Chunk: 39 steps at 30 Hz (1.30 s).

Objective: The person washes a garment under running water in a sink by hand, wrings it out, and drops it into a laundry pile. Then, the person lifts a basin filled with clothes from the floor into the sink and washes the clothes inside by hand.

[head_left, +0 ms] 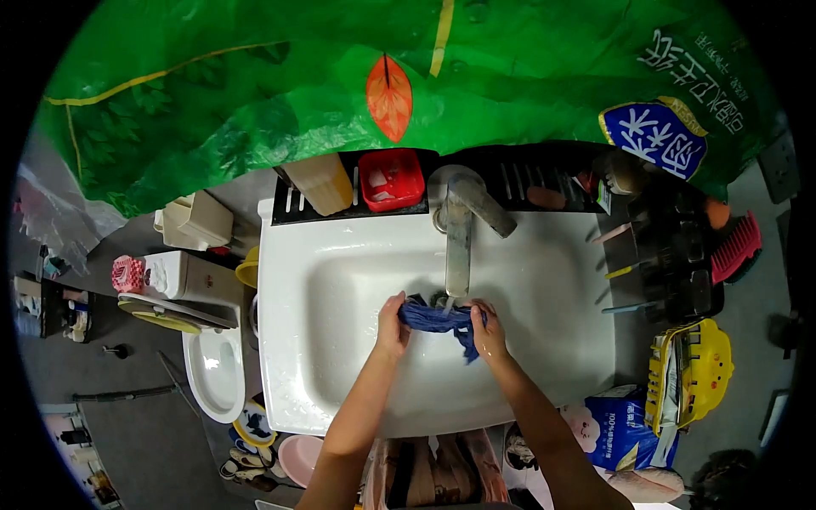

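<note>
A wet blue cloth [438,319] stretches between my two hands over the white sink [340,374]. My left hand [393,327] is closed around the cloth's left end. At the other end my right hand [488,330] grips it, and a loose corner hangs below that hand. Directly above the cloth is the spout of the metal faucet [458,255], with a thin stream of water falling onto the fabric. The cloth hides part of the basin behind it.
A red soap dish [391,180] and a beige bottle [320,185] stand on the black ledge behind the sink. Toothbrushes hang from a black holder [680,255] at right. A toilet [214,370] is at left. Green plastic [297,102] spans the top.
</note>
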Motion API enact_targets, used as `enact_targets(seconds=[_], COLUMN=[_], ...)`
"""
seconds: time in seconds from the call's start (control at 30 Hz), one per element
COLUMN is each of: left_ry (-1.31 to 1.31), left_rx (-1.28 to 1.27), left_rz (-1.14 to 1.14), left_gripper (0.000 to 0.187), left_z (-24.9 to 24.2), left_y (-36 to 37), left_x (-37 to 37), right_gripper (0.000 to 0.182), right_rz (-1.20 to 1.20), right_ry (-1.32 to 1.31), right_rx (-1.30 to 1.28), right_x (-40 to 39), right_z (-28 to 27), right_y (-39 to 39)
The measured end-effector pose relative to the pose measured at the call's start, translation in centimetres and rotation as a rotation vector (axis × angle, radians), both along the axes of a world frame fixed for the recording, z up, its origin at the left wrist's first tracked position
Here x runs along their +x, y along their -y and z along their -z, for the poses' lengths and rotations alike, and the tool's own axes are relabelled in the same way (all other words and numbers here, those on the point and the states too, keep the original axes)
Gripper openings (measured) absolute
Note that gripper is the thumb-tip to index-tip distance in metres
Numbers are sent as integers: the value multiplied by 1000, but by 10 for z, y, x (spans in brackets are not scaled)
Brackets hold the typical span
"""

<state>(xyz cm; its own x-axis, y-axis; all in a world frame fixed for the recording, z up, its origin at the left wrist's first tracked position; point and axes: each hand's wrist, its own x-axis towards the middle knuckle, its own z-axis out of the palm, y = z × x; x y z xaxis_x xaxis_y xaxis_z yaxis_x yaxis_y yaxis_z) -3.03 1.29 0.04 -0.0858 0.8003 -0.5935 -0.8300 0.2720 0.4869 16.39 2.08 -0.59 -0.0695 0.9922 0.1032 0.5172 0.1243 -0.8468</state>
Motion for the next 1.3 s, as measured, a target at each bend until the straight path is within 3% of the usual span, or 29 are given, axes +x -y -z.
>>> enact_targets(seconds=[0.1,0.2,0.23,0.33,0.37,0.47,0.5,0.6,0.63,0.67,0.73,0.77,0.83,0.9,0.93,0.97,1.03,1.13,1.17,1.3], left_ry=[-394,-710,-794,-508,-552,-302,-287,-517,-734,-928,-1312,-1345,-1412,-1432,-1442,-1361,-1169,172,62,-398], left_rx=[73,103,208,93,60,112,124,277,334,406,311,292,248,112,44,93,189,109,162,95], left_rz=[-41,145,256,652,768,571,421,199,159,140,191,103,-81,-77,-75,45,285,496,632,888], left_gripper=[18,25,38,64,49,24,15,24,27,28,31,32,35,33,33,30,30,48,66,64], left_z=[2,-1,-1,-1,-2,-10,-23,-22,-28,-27,-48,-43,-23,-16,-12,-2,14,-14,-13,-29], left_y=[-5,-9,-9,-3,0,12,14,25,29,31,35,32,16,2,-2,-6,-8,4,9,19], left_x=[-6,-10,-9,-3,-1,7,13,38,52,63,75,75,65,54,48,37,22,22,17,16], right_gripper=[51,59,58,53,43,32,32,34,33,29,35,39,43,42,42,47,46,49,48,40], right_rz=[78,197,189,-46,-15,115,164,334,345,385,244,140,78,159,199,131,61,-157,-160,-147], right_ry=[-182,-938,-998,-1070,-1004,-809,-887,-904,-919,-744,-804,-909,-961,-938,-928,-864,-968,-1038,-984,-885], right_rx=[-881,-1048,-1096,-1115,-1085,-995,-968,-1018,-1060,-1038,-1034,-1019,-993,-1058,-1090,-1153,-1178,-1198,-1190,-1234], right_x=[14,-2,-6,-15,-15,-10,-13,-27,-32,-35,-39,-39,-47,-50,-53,-52,-36,-19,-16,-3], right_z=[-8,-27,-47,-49,-48,-44,-41,-16,-4,24,86,109,78,47,24,-35,-52,-92,-100,-108], right_y=[1,1,1,-3,-4,-12,-14,-25,-29,-35,-31,-27,-15,-11,-9,-6,-9,-9,-10,-12])
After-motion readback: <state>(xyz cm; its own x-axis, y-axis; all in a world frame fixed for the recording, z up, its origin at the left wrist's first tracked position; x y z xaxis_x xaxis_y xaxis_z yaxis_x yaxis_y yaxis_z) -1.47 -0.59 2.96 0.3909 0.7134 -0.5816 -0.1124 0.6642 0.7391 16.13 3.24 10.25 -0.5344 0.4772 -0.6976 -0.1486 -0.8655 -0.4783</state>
